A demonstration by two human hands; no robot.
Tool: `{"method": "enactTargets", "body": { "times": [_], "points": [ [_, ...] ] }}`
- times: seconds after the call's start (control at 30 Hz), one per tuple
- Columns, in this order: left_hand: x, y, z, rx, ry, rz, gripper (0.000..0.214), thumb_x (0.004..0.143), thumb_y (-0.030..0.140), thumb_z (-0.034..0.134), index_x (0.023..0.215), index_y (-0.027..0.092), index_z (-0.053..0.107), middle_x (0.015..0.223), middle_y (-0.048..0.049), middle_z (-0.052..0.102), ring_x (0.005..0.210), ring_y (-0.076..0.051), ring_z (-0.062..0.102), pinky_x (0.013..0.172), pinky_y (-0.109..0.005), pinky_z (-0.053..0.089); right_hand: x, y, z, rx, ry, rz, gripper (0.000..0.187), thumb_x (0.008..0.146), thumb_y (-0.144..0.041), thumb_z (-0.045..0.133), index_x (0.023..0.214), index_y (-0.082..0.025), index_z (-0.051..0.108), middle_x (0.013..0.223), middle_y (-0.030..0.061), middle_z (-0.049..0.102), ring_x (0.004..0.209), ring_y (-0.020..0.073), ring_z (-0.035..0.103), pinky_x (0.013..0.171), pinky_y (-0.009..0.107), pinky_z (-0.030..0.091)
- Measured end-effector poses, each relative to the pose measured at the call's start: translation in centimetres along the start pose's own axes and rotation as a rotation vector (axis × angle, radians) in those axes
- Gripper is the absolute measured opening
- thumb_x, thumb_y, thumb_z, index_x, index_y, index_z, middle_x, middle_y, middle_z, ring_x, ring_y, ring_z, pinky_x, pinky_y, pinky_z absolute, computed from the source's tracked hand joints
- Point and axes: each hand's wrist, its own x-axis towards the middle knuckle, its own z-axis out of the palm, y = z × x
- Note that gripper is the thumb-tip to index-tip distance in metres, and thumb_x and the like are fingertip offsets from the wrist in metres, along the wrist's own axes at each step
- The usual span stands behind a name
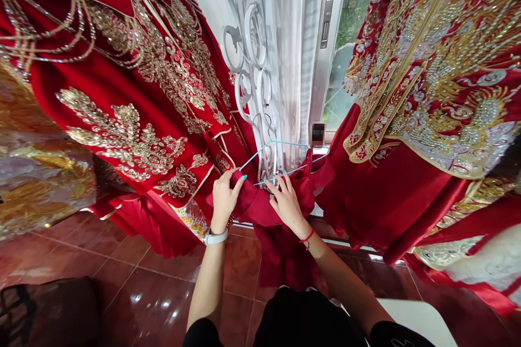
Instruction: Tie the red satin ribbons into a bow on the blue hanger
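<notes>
A dark red dress [264,211] hangs from a thin light-blue hanger [256,153] in front of me. My left hand [223,199] is closed on the dress at the hanger's left end, thumb towards the inside. Some of its fingers are hidden behind the cloth. Over the neckline and lower bar rests my right hand [287,201], its fingers apart and touching there. On the hanger's right side a dress strap loops over the bar. The lower part of the dress falls towards the floor between my arms.
Behind the hanger stands a white scrolled metal frame [262,87] beside a window [352,38]. Red gowns with gold embroidery [134,141] hang on the left, and a beaded red one [456,59] on the right. A white seat-like surface [419,317] is at the lower right, above the tiled floor [138,298].
</notes>
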Motion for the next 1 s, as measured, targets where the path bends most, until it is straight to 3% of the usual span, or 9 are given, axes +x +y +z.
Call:
{"method": "enactTargets", "body": {
  "times": [0.13, 0.2, 0.27, 0.33, 0.37, 0.47, 0.57, 0.8, 1.0],
  "points": [
    [0.2, -0.4, 0.9, 0.042, 0.142, -0.042, 0.033, 0.095, 0.049, 0.059, 0.107, 0.02, 0.071, 0.103, -0.011, 0.077, 0.094, -0.029, 0.067, 0.095, -0.046, 0.045, 0.0, 0.6, -0.4, 0.126, 0.022, -0.081, 0.057, 0.089, -0.011, 0.052, 0.144, -0.027, 0.059, 0.149, 0.0114, 0.052, 0.15, 0.0311, 0.033, 0.117, 0.049, 0.04],
    [0.3, -0.7, 1.2, 0.032, 0.183, -0.049, 0.032, 0.094, 0.049, 0.061, 0.104, 0.021, 0.071, 0.098, -0.0102, 0.077, 0.089, -0.028, 0.065, 0.095, -0.046, 0.043, 0.1, 2.3, -1.1, 0.275, 0.15, -0.04, 0.051, 0.089, -0.014, 0.049, 0.137, -0.025, 0.063, 0.138, 0.011, 0.059, 0.137, 0.0273, 0.048, 0.113, 0.044, 0.044],
    [0.5, -1.0, 1.3, 0.005, 0.175, -0.045, 0.033, 0.093, 0.051, 0.061, 0.104, 0.022, 0.071, 0.098, -0.0101, 0.076, 0.089, -0.029, 0.064, 0.094, -0.047, 0.042, 0.4, 5.0, -2.3, 0.368, 0.422, 0.168, 0.043, 0.09, -0.018, 0.045, 0.127, -0.021, 0.067, 0.121, 0.0124, 0.064, 0.115, 0.0253, 0.059, 0.102, 0.042, 0.05],
    [0.8, -1.3, 1.3, -0.026, 0.146, -0.032, 0.034, 0.092, 0.052, 0.061, 0.104, 0.022, 0.071, 0.101, -0.0103, 0.077, 0.09, -0.029, 0.063, 0.095, -0.047, 0.041, 1.1, 8.3, -3.8, 0.334, 0.702, 0.438, 0.038, 0.089, -0.025, 0.047, 0.121, -0.017, 0.066, 0.108, 0.0127, 0.064, 0.097, 0.0247, 0.059, 0.092, 0.042, 0.052],
    [1.0, -1.5, 1.2, -0.039, 0.134, -0.026, 0.034, 0.092, 0.053, 0.061, 0.104, 0.023, 0.071, 0.102, -0.0103, 0.077, 0.092, -0.029, 0.063, 0.096, -0.048, 0.04, 1.5, 9.9, -4.7, 0.297, 0.747, 0.517, 0.039, 0.086, -0.029, 0.052, 0.12, -0.016, 0.065, 0.104, 0.0119, 0.064, 0.092, 0.0239, 0.058, 0.088, 0.04, 0.052],
    [1.4, -1.8, 1.1, -0.062, 0.118, -0.024, 0.035, 0.091, 0.053, 0.061, 0.103, 0.023, 0.071, 0.103, -0.01, 0.077, 0.093, -0.03, 0.063, 0.098, -0.049, 0.039, 3.1, 14.1, -7.0, 0.204, 0.517, 0.526, 0.039, 0.078, -0.033, 0.064, 0.114, -0.018, 0.069, 0.092, 0.0064, 0.067, 0.082, 0.0212, 0.059, 0.08, 0.034, 0.05],
    [1.7, -2.0, 1.2, -0.075, 0.111, -0.031, 0.034, 0.09, 0.053, 0.061, 0.103, 0.023, 0.071, 0.104, -0.0093, 0.077, 0.094, -0.029, 0.064, 0.1, -0.05, 0.039, 4.6, 16.5, -8.7, 0.172, 0.318, 0.515, 0.026, 0.078, -0.025, 0.06, 0.098, -0.018, 0.074, 0.078, 0.0046, 0.07, 0.073, 0.0193, 0.061, 0.074, 0.031, 0.048],
    [2.1, -2.2, 1.4, -0.09, 0.092, -0.034, 0.037, 0.088, 0.054, 0.061, 0.101, 0.021, 0.072, 0.101, -0.0106, 0.077, 0.094, -0.03, 0.066, 0.098, -0.05, 0.039, 7.9, 17.1, -11.0, 0.16, 0.453, 0.453, 0.028, 0.078, -0.022, 0.053, 0.089, -0.01, 0.076, 0.075, 0.0099, 0.073, 0.068, 0.0207, 0.063, 0.071, 0.031, 0.048],
    [1.7, -1.7, 1.6, -0.066, 0.103, -0.035, 0.033, 0.091, 0.051, 0.061, 0.103, 0.022, 0.071, 0.104, -0.0101, 0.076, 0.096, -0.029, 0.066, 0.099, -0.05, 0.04, 9.3, 14.9, -12.4, 0.061, 0.395, 0.264, 0.028, 0.082, -0.024, 0.051, 0.085, -0.014, 0.076, 0.06, 0.0033, 0.062, 0.058, 0.0179, 0.053, 0.064, 0.029, 0.039]
  ]
}}
